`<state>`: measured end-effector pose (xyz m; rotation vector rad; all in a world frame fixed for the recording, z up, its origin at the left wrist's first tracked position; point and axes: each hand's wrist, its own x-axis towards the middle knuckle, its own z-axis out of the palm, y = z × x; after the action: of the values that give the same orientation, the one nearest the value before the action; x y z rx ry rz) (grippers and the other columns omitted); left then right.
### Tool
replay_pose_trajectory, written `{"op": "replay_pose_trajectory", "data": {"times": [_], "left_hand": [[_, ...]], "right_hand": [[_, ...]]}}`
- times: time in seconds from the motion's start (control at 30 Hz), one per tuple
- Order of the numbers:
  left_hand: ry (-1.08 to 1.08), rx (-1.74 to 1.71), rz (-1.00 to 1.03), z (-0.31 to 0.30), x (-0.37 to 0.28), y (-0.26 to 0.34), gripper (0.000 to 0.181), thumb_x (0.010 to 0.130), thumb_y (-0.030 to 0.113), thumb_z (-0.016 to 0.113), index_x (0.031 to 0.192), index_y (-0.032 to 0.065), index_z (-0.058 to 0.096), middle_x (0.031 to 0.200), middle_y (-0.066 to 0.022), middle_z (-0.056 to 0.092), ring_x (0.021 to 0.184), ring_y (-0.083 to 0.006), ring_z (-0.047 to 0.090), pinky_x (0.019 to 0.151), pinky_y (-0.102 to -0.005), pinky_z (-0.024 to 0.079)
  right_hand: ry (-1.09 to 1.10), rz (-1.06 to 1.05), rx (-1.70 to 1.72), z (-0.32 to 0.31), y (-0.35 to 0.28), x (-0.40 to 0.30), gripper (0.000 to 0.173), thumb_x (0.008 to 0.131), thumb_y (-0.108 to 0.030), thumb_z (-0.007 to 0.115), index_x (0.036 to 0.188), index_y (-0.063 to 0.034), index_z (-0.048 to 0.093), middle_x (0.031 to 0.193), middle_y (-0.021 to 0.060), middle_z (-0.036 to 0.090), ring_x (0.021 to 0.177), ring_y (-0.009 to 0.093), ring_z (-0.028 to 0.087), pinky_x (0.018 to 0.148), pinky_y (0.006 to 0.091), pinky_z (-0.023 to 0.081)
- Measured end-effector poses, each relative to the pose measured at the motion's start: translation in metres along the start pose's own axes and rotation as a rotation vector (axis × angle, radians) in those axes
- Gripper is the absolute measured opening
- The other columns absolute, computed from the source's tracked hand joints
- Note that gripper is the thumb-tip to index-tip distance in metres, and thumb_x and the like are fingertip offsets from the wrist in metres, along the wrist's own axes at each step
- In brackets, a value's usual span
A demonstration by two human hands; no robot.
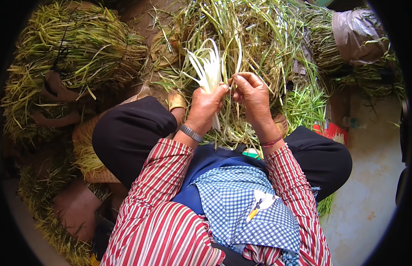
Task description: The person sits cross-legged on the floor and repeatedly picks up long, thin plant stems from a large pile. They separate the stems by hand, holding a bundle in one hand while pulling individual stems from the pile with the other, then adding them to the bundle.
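My left hand (206,104) grips a small bunch of pale, whitish plant stalks (209,71). Their tops loop and fan out above the thumb, and their lower ends poke out below the fist. Just to the right, my right hand (254,91) pinches a long thin pale strand (239,56) between thumb and forefinger. The two hands' fingertips almost meet; whether they touch is hard to tell. Beneath and beyond them spreads a heap of loose green and straw-coloured leaves (259,43).
At the left lies a thick bundle of long green leaves (79,46). On the right is another bundle (320,43), wrapped in plastic sheet (357,35). Pale stalks (89,156) rest beside my left knee. A red object (334,130) sits on the floor (368,159) near my right knee.
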<state>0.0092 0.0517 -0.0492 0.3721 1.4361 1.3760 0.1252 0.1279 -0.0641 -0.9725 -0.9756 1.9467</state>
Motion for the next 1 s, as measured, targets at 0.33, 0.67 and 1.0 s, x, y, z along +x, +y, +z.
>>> {"op": "replay_pose_trajectory", "data": {"times": [0.33,0.67,1.0], "left_hand": [[0.21,0.531,0.222,-0.04,0.031,-0.033,0.021,0.085,0.017,0.067,0.094,-0.002,0.07,0.071,0.003,0.06,0.062,-0.0055,0.049,0.057,-0.0252,0.041],[0.205,0.052,0.272,-0.023,0.01,0.01,0.019,0.095,0.018,0.062,0.108,0.0055,0.068,0.083,0.0016,0.067,0.049,0.0004,0.041,0.043,-0.0161,0.031],[-0.2,0.228,0.088,0.005,-0.005,-0.011,0.021,0.093,0.02,0.064,0.105,0.0027,0.069,0.077,0.0002,0.068,0.054,-0.001,0.046,0.048,-0.0175,0.035]], "right_hand": [[0.036,-0.336,0.174,-0.04,-0.1,-0.002,0.013,0.097,-0.012,0.055,0.103,-0.002,0.061,0.095,0.0135,0.07,0.068,0.009,0.064,0.059,0.021,0.053],[-0.007,-0.156,0.052,-0.026,-0.074,0.006,0.014,0.097,-0.016,0.057,0.102,-0.0034,0.061,0.092,0.0096,0.07,0.066,0.008,0.063,0.058,0.0208,0.051],[-0.035,-0.088,0.052,-0.003,-0.047,0.026,0.017,0.095,-0.018,0.06,0.104,-0.0041,0.061,0.094,0.0059,0.067,0.066,0.006,0.061,0.057,0.0196,0.05]]}}
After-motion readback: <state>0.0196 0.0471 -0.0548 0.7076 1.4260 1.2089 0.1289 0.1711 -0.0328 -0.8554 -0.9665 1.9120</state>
